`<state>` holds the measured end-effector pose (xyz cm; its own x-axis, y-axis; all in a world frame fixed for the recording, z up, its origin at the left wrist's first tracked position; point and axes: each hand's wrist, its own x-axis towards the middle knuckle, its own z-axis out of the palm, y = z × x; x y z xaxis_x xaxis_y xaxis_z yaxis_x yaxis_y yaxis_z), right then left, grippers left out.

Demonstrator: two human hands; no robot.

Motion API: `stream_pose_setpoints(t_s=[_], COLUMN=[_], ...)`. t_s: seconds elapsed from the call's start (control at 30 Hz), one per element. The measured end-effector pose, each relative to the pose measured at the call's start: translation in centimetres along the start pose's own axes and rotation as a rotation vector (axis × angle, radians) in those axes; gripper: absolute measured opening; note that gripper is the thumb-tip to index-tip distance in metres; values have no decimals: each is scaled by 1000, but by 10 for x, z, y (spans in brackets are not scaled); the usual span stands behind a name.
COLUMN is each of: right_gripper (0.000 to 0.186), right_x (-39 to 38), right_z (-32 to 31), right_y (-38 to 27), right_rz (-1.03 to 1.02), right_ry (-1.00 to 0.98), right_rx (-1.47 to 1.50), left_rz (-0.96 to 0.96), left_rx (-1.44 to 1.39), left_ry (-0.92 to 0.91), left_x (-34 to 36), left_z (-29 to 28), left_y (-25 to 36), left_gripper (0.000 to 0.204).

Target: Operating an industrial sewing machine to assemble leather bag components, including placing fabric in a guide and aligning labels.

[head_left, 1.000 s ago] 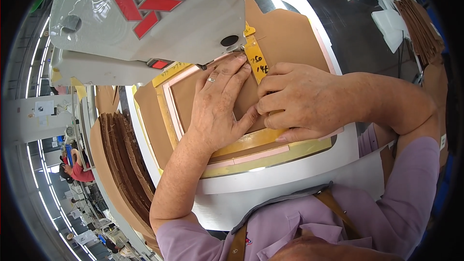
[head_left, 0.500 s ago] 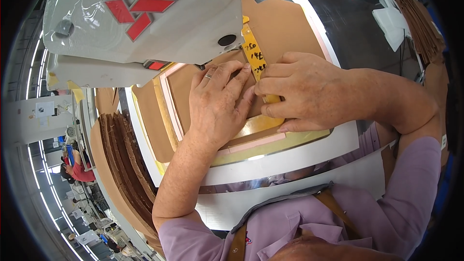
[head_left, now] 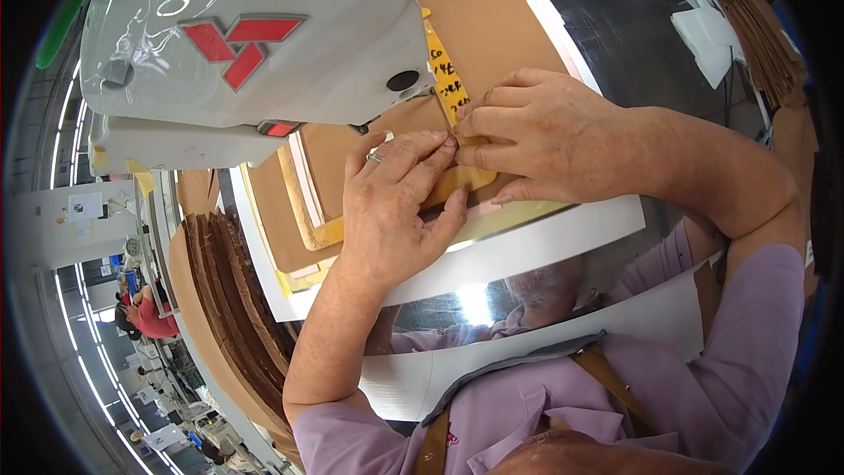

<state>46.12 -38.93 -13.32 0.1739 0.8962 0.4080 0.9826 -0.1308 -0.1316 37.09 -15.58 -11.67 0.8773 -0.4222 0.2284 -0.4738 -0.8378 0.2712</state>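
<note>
Under the sewing machine head (head_left: 334,53) lies a flat template with yellow frame strips (head_left: 446,70), one bearing handwritten marks. Brown leather-like sheets (head_left: 501,22) lie in and around its frame. My left hand (head_left: 391,185) rests over the inner brown piece, fingers stretched toward the marked strip and thumb apart. Against that strip's near end, my right hand (head_left: 549,136) has its fingers bent and closed, their tips meeting the left fingertips. What lies beneath these tips is hidden. The template sits on a white sheet (head_left: 563,233).
Stacked brown pieces (head_left: 220,290) with rough edges stand at the left. More brown pieces (head_left: 765,35) and crumpled white wrapping (head_left: 703,40) are at the far right. Shiny metal (head_left: 431,317) shows before me. A person in red (head_left: 154,317) sits in the left background.
The template and white sheet have slid away from me under the machine head, baring more shiny metal in front. Both hands moved along; my left thumb now stands farther from the right hand.
</note>
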Motion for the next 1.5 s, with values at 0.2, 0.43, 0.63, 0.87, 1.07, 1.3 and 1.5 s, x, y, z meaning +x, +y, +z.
stream_pose_setpoints(t_s=[0.2,0.43,0.63,0.87,1.07,1.3,1.5], right_gripper=[45,46,48,55,61,66,63], right_x=[3,0,-1,-2,0,5,7], right_z=[1,0,5,9,7,-1,-4], right_y=[5,14,20,25,23,27,16], right_rz=[62,103,163,215,197,229,233], right_ry=[17,30,17,-3,-30,-113,-157], right_rx=[-15,-41,-96,-217,-228,-141,-134], left_rz=[24,-100,-131,-248,-323,-407,-577], left_rx=[43,113,167,353,477,484,307], left_ry=[14,36,119,163,313,278,300], left_x=[2,3,0,2,-6,-10,-22], left_z=[3,9,10,10,-2,5,0], left_y=[0,2,-12,-8,-22,-42,-47], left_gripper=[54,55,53,55,49,46,57])
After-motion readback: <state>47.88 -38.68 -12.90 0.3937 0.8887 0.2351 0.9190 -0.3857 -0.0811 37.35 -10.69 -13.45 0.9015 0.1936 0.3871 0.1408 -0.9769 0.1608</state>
